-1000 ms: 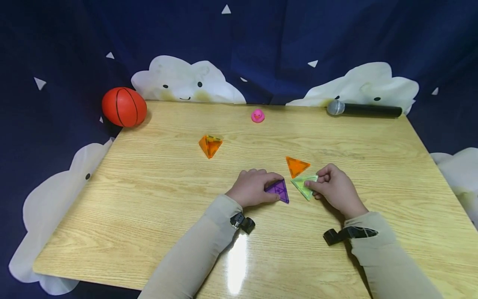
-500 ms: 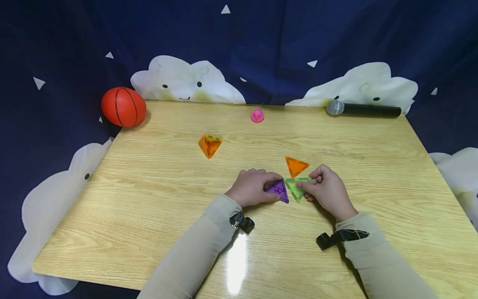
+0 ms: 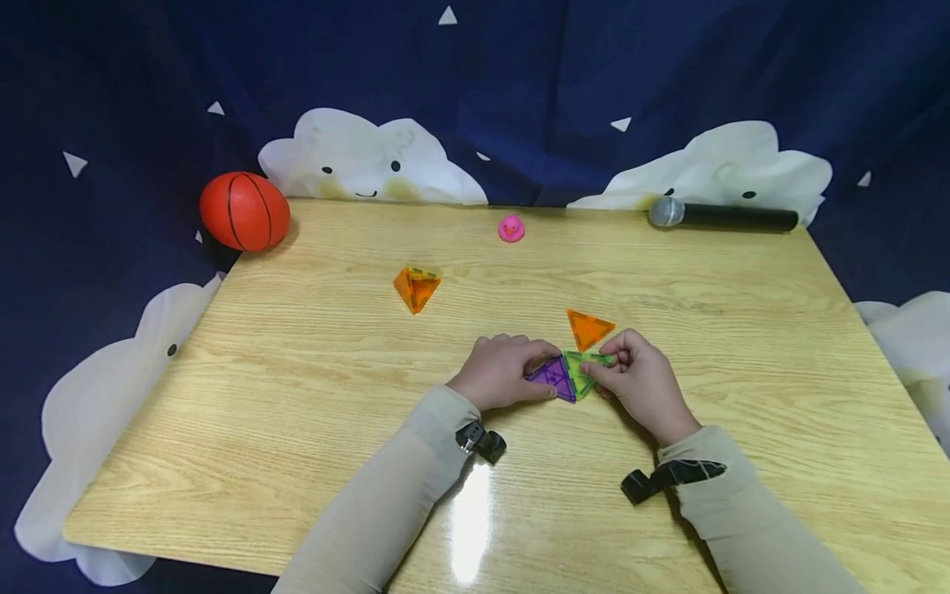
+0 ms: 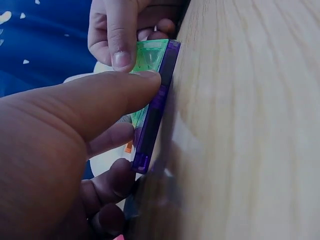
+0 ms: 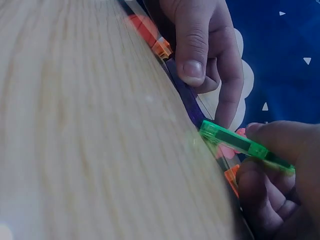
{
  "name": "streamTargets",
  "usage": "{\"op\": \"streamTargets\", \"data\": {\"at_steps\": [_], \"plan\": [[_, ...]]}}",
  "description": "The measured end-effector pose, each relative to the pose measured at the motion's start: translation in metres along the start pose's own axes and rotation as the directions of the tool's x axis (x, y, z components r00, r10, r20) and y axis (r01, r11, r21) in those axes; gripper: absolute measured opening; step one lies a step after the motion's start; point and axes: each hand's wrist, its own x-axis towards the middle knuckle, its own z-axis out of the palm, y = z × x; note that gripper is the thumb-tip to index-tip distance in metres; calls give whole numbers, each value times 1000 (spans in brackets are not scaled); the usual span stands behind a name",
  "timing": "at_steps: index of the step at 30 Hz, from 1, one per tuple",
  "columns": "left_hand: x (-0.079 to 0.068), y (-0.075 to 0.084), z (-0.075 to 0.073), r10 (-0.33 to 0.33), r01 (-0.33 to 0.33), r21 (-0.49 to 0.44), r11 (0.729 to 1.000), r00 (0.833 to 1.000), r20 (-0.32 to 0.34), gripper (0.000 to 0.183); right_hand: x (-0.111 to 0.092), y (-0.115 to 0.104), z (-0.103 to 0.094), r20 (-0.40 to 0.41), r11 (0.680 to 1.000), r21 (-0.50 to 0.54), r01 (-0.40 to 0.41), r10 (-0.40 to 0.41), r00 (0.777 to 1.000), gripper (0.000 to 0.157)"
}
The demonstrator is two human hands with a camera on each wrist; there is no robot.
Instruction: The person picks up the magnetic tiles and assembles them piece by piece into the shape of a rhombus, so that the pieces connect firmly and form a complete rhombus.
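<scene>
With my left hand [image 3: 505, 373] I hold the purple triangle [image 3: 552, 377], well in from the worktop's [image 3: 260, 429] edges; my right hand [image 3: 644, 381] pinches the green triangle [image 3: 575, 367], its side against the purple one. An orange triangle [image 3: 590, 329] lies just beyond. Along the far edge, a pink duck [image 3: 510, 228] sits between a red ball [image 3: 246, 211], left corner, and a microphone [image 3: 731, 218], right corner.

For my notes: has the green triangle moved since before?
Yes, the green triangle moved left in the head view, judged by the flat orange triangle.
</scene>
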Motion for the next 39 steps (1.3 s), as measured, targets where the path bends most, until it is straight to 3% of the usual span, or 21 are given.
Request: {"op": "streamTargets", "data": {"at_steps": [8,12,24,31,39], "plan": [[1,-3,2,0,-3,-72,997,999,-46,47,0,3,5,-31,995,0,99,-99,995,27],[1,-3,2,-11,7,-85,996,999,-52,49,0,3,6,-23,993,17,116,-115,993,29],[0,-2,2,-9,5,-55,998,998,-62,44,-3,1,6,107,975,90,204,-213,971,47],[2,-4,4,-9,4,-59,998,996,-86,32,-5,-1,11,68,970,36,241,-243,968,20],[2,-4,5,-6,-3,-73,997,993,-114,22,-6,-1,12,46,972,27,232,-233,971,18]]}}
